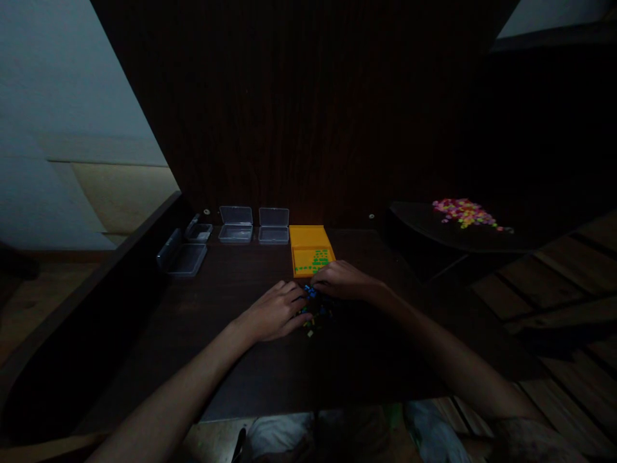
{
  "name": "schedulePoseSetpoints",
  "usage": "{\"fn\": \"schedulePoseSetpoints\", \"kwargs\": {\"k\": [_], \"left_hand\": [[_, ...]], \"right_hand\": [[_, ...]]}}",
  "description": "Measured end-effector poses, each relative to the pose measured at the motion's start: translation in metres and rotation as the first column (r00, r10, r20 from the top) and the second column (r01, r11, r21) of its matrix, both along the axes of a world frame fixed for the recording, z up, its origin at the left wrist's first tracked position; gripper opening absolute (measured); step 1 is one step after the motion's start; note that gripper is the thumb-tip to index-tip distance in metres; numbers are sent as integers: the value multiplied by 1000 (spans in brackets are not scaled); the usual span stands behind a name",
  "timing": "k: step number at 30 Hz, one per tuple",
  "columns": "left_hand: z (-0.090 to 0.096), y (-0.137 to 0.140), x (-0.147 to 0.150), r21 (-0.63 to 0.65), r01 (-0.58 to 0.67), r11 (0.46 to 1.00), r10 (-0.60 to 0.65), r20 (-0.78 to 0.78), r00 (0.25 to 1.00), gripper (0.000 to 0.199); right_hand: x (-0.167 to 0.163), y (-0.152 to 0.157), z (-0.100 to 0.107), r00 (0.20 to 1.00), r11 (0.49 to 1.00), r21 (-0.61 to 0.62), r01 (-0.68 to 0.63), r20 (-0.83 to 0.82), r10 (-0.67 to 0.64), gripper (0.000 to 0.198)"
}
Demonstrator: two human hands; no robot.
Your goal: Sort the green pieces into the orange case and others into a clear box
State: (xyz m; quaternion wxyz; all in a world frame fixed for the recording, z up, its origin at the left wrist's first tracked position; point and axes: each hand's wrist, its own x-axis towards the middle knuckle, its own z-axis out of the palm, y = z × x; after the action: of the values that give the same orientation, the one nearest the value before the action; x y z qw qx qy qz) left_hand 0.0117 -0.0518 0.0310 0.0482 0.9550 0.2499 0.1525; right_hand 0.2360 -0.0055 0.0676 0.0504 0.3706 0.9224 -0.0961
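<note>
A small heap of tiny blue, green and yellow pieces (310, 291) lies on the dark tabletop between my hands. My left hand (277, 310) rests at the left side of the heap, palm down, its fingers apart and partly over the pieces. Just right of the heap, my right hand (344, 281) has its fingers drawn together and pointing down by the blue pieces; whatever is between the fingertips is hidden. Beyond the hands stands an opened yellow case (307, 238), with green pieces (320, 259) laid in rows in its near half. My right hand covers its near right corner.
Two open clear plastic boxes (236, 233) (274, 235) stand against the back panel, left of the case. Farther left are a larger clear box (187, 260) and a smaller one (200, 231). Colourful small pieces (465, 212) lie on a dark curved shelf at right. A raised board (96, 296) edges the left.
</note>
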Motion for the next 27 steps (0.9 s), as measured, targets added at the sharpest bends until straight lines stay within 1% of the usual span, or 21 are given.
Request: {"fn": "schedulePoseSetpoints", "kwargs": {"k": [6,9,12,17,22,27], "left_hand": [[1,-1,0,23,-11,1000,11,-4,1000,32],[1,-1,0,30,-8,1000,8,-2,1000,32],[0,0,0,29,-2,1000,2,2,1000,31],[1,-1,0,31,0,1000,0,-9,1000,33],[0,0,1,11,-4,1000,5,-19,1000,32],[0,-1,1,17,-11,1000,11,-26,1000,31]], "right_hand": [[-7,-1,-2,996,999,28,39,79,-41,26],[-11,-2,-2,990,996,38,81,110,-84,27],[-15,-2,-2,980,991,45,123,150,-129,31],[-22,-5,2,968,987,40,153,195,-158,37],[-27,-12,8,957,984,72,160,232,-173,27],[-29,-14,6,959,986,77,151,231,-165,25]]}}
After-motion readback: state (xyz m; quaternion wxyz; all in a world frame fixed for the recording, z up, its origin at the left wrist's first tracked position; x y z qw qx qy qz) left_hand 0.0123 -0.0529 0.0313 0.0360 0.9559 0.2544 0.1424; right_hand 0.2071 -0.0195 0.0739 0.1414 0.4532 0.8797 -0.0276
